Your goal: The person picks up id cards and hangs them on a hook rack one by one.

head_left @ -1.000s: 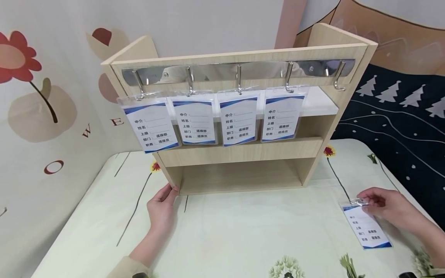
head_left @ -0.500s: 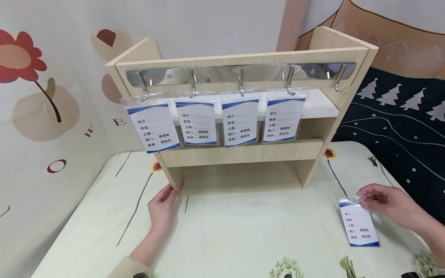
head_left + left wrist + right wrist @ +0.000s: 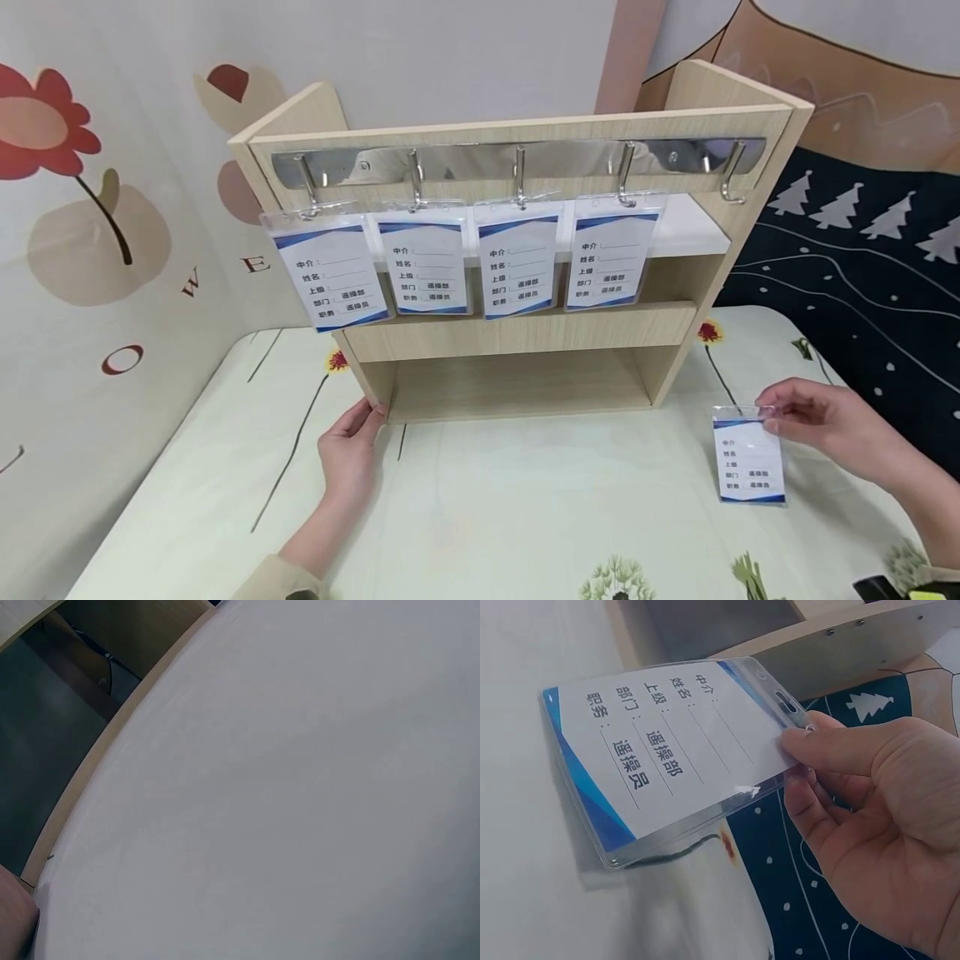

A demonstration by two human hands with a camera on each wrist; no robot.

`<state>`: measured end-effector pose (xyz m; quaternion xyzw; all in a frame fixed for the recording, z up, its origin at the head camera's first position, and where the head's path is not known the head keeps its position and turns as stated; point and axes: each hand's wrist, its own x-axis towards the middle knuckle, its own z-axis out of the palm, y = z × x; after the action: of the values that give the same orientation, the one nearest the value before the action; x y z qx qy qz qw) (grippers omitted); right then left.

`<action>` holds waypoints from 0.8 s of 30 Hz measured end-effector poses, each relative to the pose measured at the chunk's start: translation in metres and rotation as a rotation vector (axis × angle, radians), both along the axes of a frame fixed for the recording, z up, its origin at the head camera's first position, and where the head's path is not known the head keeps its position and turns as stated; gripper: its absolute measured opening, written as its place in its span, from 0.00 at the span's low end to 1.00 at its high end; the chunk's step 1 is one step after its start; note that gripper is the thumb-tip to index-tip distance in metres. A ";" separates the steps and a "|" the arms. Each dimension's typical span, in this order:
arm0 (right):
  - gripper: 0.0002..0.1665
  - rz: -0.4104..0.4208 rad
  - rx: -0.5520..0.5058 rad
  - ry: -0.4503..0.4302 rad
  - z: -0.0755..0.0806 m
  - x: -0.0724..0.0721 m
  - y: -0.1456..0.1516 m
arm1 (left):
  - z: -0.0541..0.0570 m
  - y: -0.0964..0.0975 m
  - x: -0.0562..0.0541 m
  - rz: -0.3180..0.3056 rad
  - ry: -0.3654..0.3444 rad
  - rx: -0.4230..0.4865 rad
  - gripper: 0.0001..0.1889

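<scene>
In the head view my right hand (image 3: 840, 433) pinches the top right corner of a clear-sleeved name badge (image 3: 750, 462), held above the bed cover at the right. The right wrist view shows the thumb on the badge's printed face (image 3: 652, 750), beside its slot, with fingers behind. My left hand (image 3: 348, 450) grips the lower left corner of a wooden shelf unit (image 3: 517, 333); only a sliver of hand (image 3: 15, 919) enters the left wrist view. Several similar badges (image 3: 517, 262) hang from a metal hook rail (image 3: 465, 167) across the unit's front. Its rightmost hook (image 3: 731, 175) is bare.
The unit stands on a pale flower-printed cover (image 3: 510, 500). Behind it rises a light curtain (image 3: 465, 58) with printed flowers. A dark cloth with white trees (image 3: 840, 208) hangs at the right.
My right hand has moved left and slightly upward with the badge, which now hangs more upright. My left hand keeps its place at the shelf unit's corner.
</scene>
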<state>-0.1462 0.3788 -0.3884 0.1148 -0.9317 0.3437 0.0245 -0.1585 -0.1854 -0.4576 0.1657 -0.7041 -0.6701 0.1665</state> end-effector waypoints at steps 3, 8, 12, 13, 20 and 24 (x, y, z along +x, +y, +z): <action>0.15 -0.002 -0.030 -0.005 0.004 0.000 -0.002 | -0.001 -0.001 0.001 -0.005 -0.003 0.002 0.20; 0.13 0.007 -0.094 0.007 0.009 -0.002 -0.002 | -0.001 -0.002 0.001 -0.008 -0.004 0.000 0.20; 0.12 0.005 -0.117 0.019 0.015 -0.004 -0.003 | -0.002 -0.003 0.001 -0.012 -0.005 0.007 0.21; 0.12 0.007 -0.116 0.024 0.016 -0.004 -0.003 | -0.002 -0.004 0.001 -0.012 -0.006 0.008 0.21; 0.12 0.002 -0.163 0.085 0.025 -0.007 -0.011 | 0.000 -0.002 0.000 -0.009 -0.002 0.008 0.20; 0.11 -0.005 -0.173 0.128 0.032 -0.006 -0.018 | 0.000 -0.001 0.000 -0.001 -0.004 0.011 0.20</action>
<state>-0.1526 0.3611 -0.3568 0.1313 -0.8955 0.4147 0.0946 -0.1589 -0.1862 -0.4575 0.1675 -0.7008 -0.6738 0.1638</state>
